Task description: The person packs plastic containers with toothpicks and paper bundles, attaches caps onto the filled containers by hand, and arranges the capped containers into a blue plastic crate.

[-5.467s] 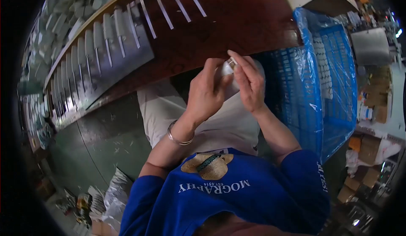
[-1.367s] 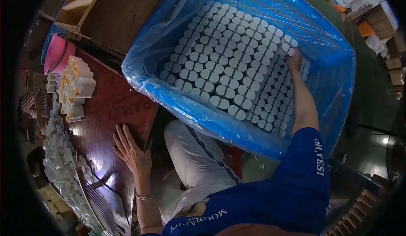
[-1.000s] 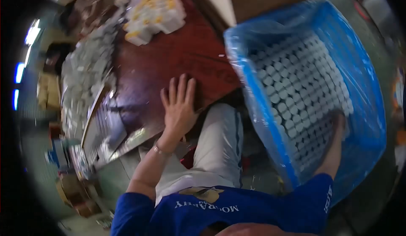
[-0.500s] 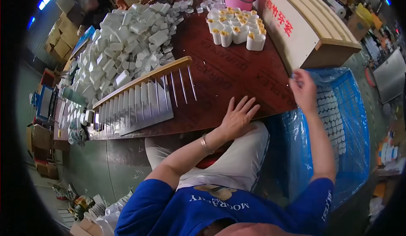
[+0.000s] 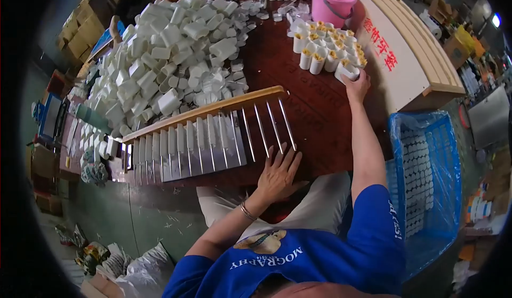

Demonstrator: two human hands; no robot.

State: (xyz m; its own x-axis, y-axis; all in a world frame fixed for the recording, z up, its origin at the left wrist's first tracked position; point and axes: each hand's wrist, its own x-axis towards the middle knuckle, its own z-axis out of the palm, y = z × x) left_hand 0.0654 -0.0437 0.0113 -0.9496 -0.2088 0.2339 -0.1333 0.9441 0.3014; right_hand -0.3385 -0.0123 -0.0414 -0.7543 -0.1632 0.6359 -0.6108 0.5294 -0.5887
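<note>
My right hand closes on a white container at the near corner of a cluster of white containers with yellowish sticks in them. Fingers spread, my left hand lies at the front edge of the dark red table, holding nothing. Its fingertips are near the bare metal rods of a wooden rack. Several white pieces sit on the rack's other rods, above a flat grey sheet.
A heap of white containers covers the table's left part. At the back stand a pink bucket and a wooden box. A blue lined crate with white-topped rows is at the right. Other people's arms show behind the heap.
My right hand has gone from the crate to the table's edge, then forward to the container cluster, and has closed on one. My left hand stays spread on the table, now nearer the rack's rods.
</note>
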